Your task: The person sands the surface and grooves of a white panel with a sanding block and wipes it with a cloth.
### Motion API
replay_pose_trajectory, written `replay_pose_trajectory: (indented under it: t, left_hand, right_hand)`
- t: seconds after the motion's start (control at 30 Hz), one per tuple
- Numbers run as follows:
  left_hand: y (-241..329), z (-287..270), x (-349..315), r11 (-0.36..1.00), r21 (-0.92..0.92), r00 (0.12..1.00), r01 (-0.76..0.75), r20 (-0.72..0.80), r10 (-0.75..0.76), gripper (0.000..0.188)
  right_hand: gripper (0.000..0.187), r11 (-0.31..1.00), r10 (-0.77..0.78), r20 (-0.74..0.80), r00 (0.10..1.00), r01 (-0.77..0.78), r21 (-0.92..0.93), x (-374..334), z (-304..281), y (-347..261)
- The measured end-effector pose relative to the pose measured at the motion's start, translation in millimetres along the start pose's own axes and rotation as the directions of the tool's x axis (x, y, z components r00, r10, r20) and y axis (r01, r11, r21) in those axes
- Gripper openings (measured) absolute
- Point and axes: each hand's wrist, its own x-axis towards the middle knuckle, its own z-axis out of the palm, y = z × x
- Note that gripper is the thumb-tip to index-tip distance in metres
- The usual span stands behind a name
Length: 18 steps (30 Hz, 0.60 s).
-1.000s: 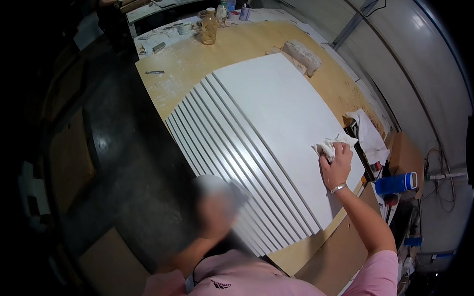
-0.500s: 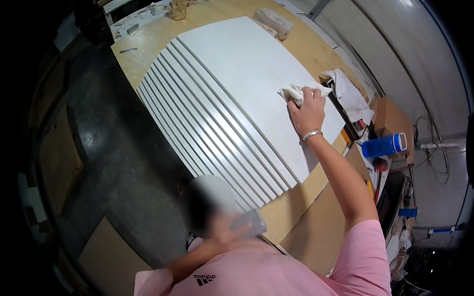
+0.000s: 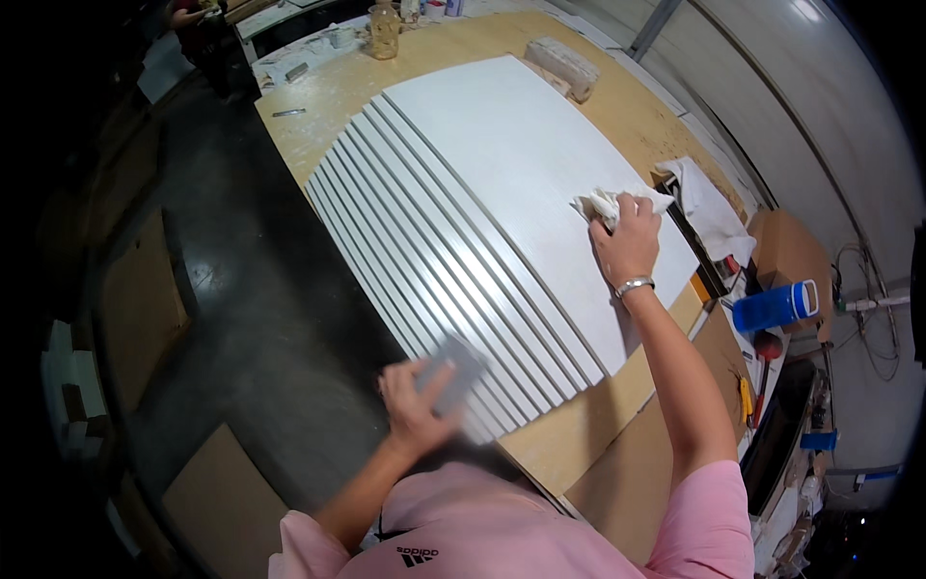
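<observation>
A fanned row of white panels [image 3: 521, 145] lies on the wooden table; the rightmost one shows its broad face, the others only narrow strips with grey edges. My left hand [image 3: 413, 410] is at the near left ends of the strips, its fingers closed round a flat grey pad [image 3: 463, 371], possibly a sanding pad, smeared by motion. Whether the pad touches the panels I cannot tell. My right hand [image 3: 629, 246] presses a crumpled white cloth [image 3: 605, 206] on the broad panel, near its right edge.
Right of the panels are a white rag [image 3: 712, 217], a blue bottle [image 3: 772, 307], a cardboard box [image 3: 786, 253] and a yellow-handled tool [image 3: 745, 398]. At the far side stand a wrapped block [image 3: 564, 68] and a clear jar [image 3: 383, 31]. Another person [image 3: 198, 39] is at far left.
My left hand has moved forward from close to my body to the strips' near ends, carrying the grey pad. A blurred pale round shape beside it is gone. The right hand stays on the cloth.
</observation>
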Motion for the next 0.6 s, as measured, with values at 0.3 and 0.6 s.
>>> replay_pose_trajectory:
  t: [0.3,0.6]
  left_hand:
    - [-156,-19,130,0.863,0.317,0.892,0.393,-0.360,-0.274,0.055]
    - [-157,-32,153,0.877,0.404,0.951,0.261,-0.263,-0.162,0.050]
  right_hand:
    - [0.044,1.000,0.016,0.032,0.999,-0.016,0.012,3,0,-4]
    - [0.042,1.000,-0.011,0.010,1.000,0.011,0.016,4,2,-5]
